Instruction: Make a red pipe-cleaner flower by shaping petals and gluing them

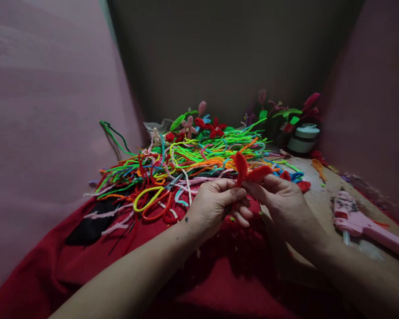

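Between my hands, above the red cloth, is a red pipe-cleaner flower with its fuzzy petals spread. My left hand pinches it at the base, thumb against the fingers. With thumb and fingers closed, my right hand grips the petal on the right side. The lower end of the flower is hidden by my fingers. Just left of my left hand lie scissors with yellow and orange handles. Behind both hands spreads a heap of colourful pipe cleaners, mostly bright green.
On the board at the right rests a pink glue gun. Farther back stands a lidded jar. Finished fuzzy flowers lie behind the heap. A black phone-like slab is at the left on the red cloth. Pink walls flank both sides.
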A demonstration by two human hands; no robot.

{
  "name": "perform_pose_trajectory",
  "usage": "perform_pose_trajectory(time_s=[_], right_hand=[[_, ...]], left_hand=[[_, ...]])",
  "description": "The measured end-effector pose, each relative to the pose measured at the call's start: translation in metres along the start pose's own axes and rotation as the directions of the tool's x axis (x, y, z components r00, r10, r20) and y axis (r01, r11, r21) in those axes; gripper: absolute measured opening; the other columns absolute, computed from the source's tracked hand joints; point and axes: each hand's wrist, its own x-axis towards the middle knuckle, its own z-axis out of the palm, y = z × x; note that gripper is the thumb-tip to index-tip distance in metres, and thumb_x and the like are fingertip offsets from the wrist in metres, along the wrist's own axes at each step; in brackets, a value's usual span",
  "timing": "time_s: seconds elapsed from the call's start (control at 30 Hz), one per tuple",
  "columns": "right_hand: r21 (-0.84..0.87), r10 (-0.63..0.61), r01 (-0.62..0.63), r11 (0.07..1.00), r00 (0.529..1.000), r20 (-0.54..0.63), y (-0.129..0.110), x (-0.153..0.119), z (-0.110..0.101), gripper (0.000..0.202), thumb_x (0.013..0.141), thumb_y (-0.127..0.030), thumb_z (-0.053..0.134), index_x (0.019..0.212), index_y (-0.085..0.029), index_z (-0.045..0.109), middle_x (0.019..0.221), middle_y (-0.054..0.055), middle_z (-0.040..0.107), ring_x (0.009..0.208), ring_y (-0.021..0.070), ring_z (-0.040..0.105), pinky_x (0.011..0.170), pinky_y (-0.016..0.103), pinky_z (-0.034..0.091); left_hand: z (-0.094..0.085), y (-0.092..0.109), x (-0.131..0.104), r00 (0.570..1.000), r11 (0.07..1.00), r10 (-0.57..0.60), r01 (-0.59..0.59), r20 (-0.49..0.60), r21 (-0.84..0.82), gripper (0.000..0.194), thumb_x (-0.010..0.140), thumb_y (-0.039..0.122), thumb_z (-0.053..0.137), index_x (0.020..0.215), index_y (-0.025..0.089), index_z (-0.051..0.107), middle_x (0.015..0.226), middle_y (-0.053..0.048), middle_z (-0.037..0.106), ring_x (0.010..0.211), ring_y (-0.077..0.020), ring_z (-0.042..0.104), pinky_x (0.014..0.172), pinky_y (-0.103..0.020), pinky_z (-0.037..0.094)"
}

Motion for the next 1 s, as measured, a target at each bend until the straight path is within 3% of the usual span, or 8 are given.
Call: perform_pose_trajectory(time_s=[0.23, 0.37, 0.5, 0.6, 0.77, 0.87, 1.0], right_hand=[[0.077, -0.015, 0.013, 0.997, 1.000, 0.018, 0.005, -0.003, 0.008, 0.028, 0.071, -0.048, 0.066, 0.080, -0.021, 0.068, 0.065, 0.000, 0.062, 0.064, 0.0156, 0.059, 0.066, 0.031, 0.048], [0.172, 0.039, -0.068, 0.983, 0.985, 0.167, 0.004, -0.002, 0.006, 0.030, 0.075, -0.048, 0.062, 0.073, -0.019, 0.068, 0.066, 0.003, 0.064, 0.073, 0.0193, 0.062, 0.071, 0.034, 0.049], [0.211, 0.063, -0.119, 0.970, 0.966, 0.253, 0.008, -0.001, 0.000, 0.028, 0.076, -0.045, 0.063, 0.071, -0.018, 0.068, 0.072, 0.003, 0.066, 0.078, 0.0192, 0.062, 0.075, 0.034, 0.048], [0.274, 0.085, -0.176, 0.946, 0.945, 0.315, 0.009, -0.001, -0.003, 0.025, 0.076, -0.041, 0.063, 0.070, -0.017, 0.068, 0.071, 0.004, 0.066, 0.077, 0.0187, 0.061, 0.078, 0.035, 0.047], [0.370, 0.089, -0.259, 0.892, 0.903, 0.419, 0.003, -0.003, -0.001, 0.021, 0.071, -0.037, 0.067, 0.061, -0.018, 0.066, 0.059, 0.002, 0.063, 0.067, 0.0194, 0.062, 0.069, 0.035, 0.049], [0.414, 0.058, -0.236, 0.879, 0.916, 0.397, 0.002, -0.003, 0.001, 0.014, 0.070, -0.031, 0.069, 0.061, -0.020, 0.067, 0.057, 0.001, 0.063, 0.063, 0.0184, 0.061, 0.068, 0.035, 0.049], [0.495, 0.046, -0.180, 0.850, 0.962, 0.270, 0.006, -0.004, 0.003, 0.005, 0.069, -0.021, 0.069, 0.074, -0.021, 0.069, 0.069, 0.000, 0.066, 0.068, 0.0161, 0.060, 0.074, 0.034, 0.048]], left_hand=[[-0.003, -0.002, -0.001, 1.000, 0.997, 0.011, -0.012, 0.024, 0.080, 0.021, 0.079, 0.030, 0.059, 0.071, 0.011, 0.058, 0.050, 0.000, 0.057, 0.032, -0.0057, 0.046, 0.031, -0.015, 0.036], [-0.006, -0.002, -0.001, 0.998, 0.998, -0.048, 0.046, 0.045, 0.038, 0.023, 0.080, 0.033, 0.058, 0.070, 0.013, 0.056, 0.046, 0.003, 0.052, 0.029, -0.0035, 0.038, 0.028, -0.013, 0.026], [-0.007, -0.003, 0.000, 0.992, 0.994, -0.087, 0.093, 0.086, -0.062, 0.025, 0.074, 0.037, 0.064, 0.073, 0.013, 0.056, 0.054, 0.001, 0.056, 0.031, -0.0027, 0.037, 0.030, -0.014, 0.026], [-0.007, -0.003, -0.001, 0.989, 0.989, -0.080, 0.094, 0.121, -0.115, 0.028, 0.073, 0.038, 0.066, 0.071, 0.012, 0.056, 0.053, 0.001, 0.055, 0.031, -0.0016, 0.033, 0.030, -0.014, 0.024], [-0.007, -0.002, -0.002, 0.961, 0.975, -0.113, 0.157, 0.253, -0.159, 0.029, 0.071, 0.037, 0.067, 0.065, 0.011, 0.057, 0.050, 0.002, 0.052, 0.029, -0.0003, 0.027, 0.029, -0.014, 0.021], [-0.008, 0.000, -0.002, 0.943, 0.966, -0.160, 0.210, 0.293, -0.149, 0.027, 0.070, 0.036, 0.069, 0.066, 0.011, 0.057, 0.052, 0.001, 0.053, 0.030, -0.0001, 0.027, 0.030, -0.014, 0.022], [-0.007, 0.001, -0.003, 0.943, 0.966, -0.192, 0.231, 0.271, -0.118, 0.025, 0.074, 0.034, 0.066, 0.069, 0.011, 0.056, 0.052, 0.003, 0.050, 0.032, 0.0001, 0.026, 0.030, -0.013, 0.023]])
